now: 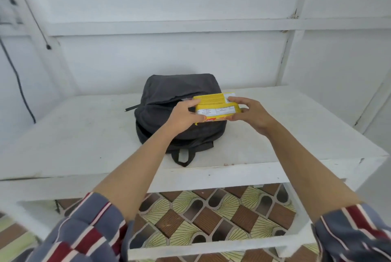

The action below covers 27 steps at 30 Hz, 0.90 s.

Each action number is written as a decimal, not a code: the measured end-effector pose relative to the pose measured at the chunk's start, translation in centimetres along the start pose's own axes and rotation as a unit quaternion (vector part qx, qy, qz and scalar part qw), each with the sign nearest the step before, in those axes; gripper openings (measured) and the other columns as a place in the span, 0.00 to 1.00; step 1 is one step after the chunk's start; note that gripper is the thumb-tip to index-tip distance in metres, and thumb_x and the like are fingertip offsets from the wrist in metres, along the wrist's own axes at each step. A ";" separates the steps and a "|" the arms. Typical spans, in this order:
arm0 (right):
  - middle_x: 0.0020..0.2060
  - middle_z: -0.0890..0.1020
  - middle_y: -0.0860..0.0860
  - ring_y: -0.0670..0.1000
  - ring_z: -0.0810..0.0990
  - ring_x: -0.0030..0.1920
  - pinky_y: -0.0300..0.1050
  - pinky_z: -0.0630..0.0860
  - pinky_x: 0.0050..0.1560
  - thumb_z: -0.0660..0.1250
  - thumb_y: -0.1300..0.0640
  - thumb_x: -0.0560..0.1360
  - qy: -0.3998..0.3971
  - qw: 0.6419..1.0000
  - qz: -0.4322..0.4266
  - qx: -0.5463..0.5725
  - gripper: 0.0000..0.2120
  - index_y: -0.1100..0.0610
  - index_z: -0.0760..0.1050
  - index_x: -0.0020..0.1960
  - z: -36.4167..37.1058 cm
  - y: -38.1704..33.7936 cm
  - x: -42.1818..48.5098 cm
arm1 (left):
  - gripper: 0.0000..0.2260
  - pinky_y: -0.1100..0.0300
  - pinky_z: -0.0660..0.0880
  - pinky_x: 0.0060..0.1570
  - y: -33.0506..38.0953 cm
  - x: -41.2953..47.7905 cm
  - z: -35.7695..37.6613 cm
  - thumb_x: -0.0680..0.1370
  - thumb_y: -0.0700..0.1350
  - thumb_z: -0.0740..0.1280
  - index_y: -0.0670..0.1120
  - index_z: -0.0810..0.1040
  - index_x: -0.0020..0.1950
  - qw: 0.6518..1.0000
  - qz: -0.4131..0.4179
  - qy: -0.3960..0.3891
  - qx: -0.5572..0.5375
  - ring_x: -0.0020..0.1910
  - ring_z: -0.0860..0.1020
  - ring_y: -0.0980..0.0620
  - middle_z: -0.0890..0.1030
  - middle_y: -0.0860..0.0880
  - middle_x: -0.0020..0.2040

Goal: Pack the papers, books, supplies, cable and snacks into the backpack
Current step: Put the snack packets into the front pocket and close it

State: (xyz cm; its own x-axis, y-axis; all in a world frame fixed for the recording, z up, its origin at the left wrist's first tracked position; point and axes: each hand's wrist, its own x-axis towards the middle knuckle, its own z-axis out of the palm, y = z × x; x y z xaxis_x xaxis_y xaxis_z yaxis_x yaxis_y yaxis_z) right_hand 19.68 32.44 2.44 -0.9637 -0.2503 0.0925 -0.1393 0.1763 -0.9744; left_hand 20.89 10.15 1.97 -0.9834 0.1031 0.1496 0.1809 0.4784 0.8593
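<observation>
White table (pixel 84 134) carries the dark grey backpack (pixel 179 86), lying flat mid-table, carry loop toward the near edge, zip mouth gaping on top so things can slide in. Yellow snack packs (pixel 213 103), seemingly two stacked, sit level just above that mouth, toward the bag's right side. Left hand (pixel 184 118) grips the stack's left end, right hand (pixel 251 113) pinches the right end, likely two-handed to keep the packs together while lining up with the opening
</observation>
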 end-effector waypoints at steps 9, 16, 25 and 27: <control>0.57 0.76 0.53 0.53 0.77 0.55 0.43 0.74 0.59 0.72 0.71 0.67 -0.046 0.998 0.018 -0.047 0.28 0.58 0.72 0.65 6.3 0.2 2.6 | 0.29 0.56 0.73 0.61 -4.3 -1.2 -5.4 0.71 0.41 0.73 0.45 0.68 0.71 0.998 -0.042 0.006 0.045 0.58 0.77 0.50 0.75 0.48 0.65; 0.58 0.74 0.51 0.53 0.77 0.54 0.40 0.73 0.56 0.73 0.67 0.68 -0.056 0.992 0.007 -0.110 0.29 0.56 0.70 0.67 6.6 0.2 5.5 | 0.30 0.57 0.72 0.61 -5.1 1.1 -6.1 0.71 0.41 0.73 0.44 0.67 0.72 0.997 -0.046 0.006 0.060 0.61 0.75 0.48 0.73 0.48 0.67; 0.57 0.76 0.52 0.53 0.77 0.54 0.42 0.74 0.56 0.73 0.66 0.68 -0.073 0.988 0.015 -0.135 0.28 0.56 0.72 0.66 5.7 0.3 6.6 | 0.22 0.62 0.80 0.42 -5.2 1.8 -6.2 0.74 0.38 0.70 0.39 0.72 0.67 0.999 -0.049 -0.001 0.003 0.44 0.80 0.55 0.80 0.47 0.52; 0.57 0.76 0.53 0.55 0.77 0.55 0.43 0.74 0.56 0.74 0.66 0.67 -0.076 0.988 0.021 -0.129 0.28 0.56 0.73 0.65 5.6 0.2 6.6 | 0.19 0.63 0.80 0.40 -5.3 1.8 -6.2 0.75 0.38 0.69 0.39 0.74 0.65 0.999 -0.045 0.000 0.011 0.42 0.80 0.56 0.80 0.48 0.48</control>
State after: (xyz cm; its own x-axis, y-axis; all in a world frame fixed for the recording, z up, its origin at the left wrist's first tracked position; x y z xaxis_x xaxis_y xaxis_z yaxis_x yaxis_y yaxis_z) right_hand 14.58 25.53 1.68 -0.9270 -0.3750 0.0024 -0.1729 0.4218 -0.8900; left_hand 18.04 2.42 0.70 -0.9956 0.0599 0.0722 0.0926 0.5045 0.8585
